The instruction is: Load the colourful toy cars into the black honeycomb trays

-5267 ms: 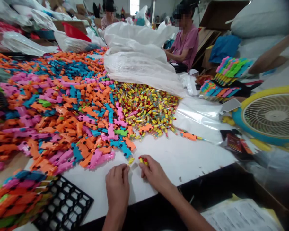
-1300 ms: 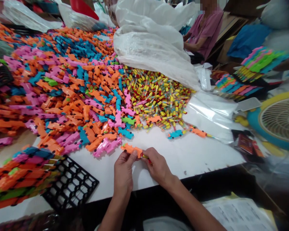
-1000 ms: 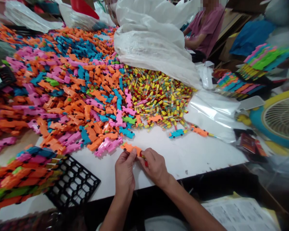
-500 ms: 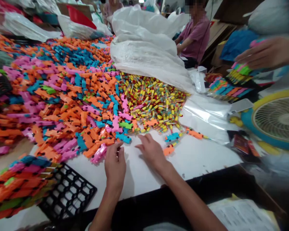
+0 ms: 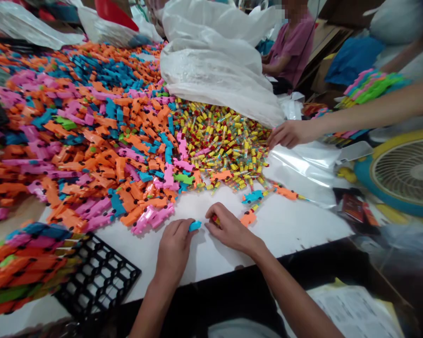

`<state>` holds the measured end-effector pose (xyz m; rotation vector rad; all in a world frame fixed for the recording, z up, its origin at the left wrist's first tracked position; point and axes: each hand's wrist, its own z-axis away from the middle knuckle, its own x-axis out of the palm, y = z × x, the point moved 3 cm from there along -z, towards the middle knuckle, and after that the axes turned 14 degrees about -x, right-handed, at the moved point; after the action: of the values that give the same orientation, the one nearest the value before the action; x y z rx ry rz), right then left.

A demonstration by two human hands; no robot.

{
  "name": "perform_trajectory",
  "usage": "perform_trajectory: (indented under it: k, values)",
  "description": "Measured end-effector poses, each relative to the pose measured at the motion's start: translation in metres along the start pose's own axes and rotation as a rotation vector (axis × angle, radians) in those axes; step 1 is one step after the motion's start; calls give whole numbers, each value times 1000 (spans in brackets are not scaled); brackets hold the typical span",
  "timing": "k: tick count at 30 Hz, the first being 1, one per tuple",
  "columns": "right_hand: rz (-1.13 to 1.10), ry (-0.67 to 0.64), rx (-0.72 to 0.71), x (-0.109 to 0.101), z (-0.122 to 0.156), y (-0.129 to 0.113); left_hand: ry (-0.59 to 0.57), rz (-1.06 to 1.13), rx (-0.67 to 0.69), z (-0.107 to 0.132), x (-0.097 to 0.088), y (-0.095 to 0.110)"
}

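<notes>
My left hand (image 5: 174, 244) is closed on a blue toy car (image 5: 195, 226), whose end sticks out past the fingertips. Facing it, my right hand (image 5: 229, 230) pinches a small tube with a yellow and red end (image 5: 215, 219), mostly covered by the fingers. The two hands are a short gap apart, low over the white tabletop (image 5: 204, 277). Beyond them lie heaped toy cars (image 5: 137, 145) in orange, pink, blue and green. Beside that heap is a pile of small yellow-and-red tubes (image 5: 229, 141). An orange car (image 5: 248, 217) and a blue car (image 5: 253, 196) lie just past my right hand.
A black grid tray (image 5: 98, 277) stands front left, with stacked cars (image 5: 24, 263) at its side. A large white sack (image 5: 215, 65) rises behind the tubes. From the right, another person's hand (image 5: 287, 134) reaches the tube pile. A fan (image 5: 409, 169) stands at right.
My left hand has picked up the blue car from the heap's edge and drawn it nearer. My right hand now holds a tube. Another person's arm has swung in to the tube pile.
</notes>
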<state>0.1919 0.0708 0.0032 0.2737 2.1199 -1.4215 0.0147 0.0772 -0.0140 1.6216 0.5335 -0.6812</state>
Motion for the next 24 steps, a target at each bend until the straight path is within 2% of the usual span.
perform_trajectory:
  k: [3, 6, 15, 24]
  values:
    - [13, -51, -94, 1, 2, -8, -87, 124, -95, 8, -4, 0]
    - [66, -118, -57, 3, 5, -11, -115, 173, -139, 12, -9, 3]
    - [120, -183, -92, 3, 11, -11, -138, 131, -65, 12, -15, 12]
    - [183, -261, -101, 12, 8, -12, -180, 89, -46, 13, -14, 11]
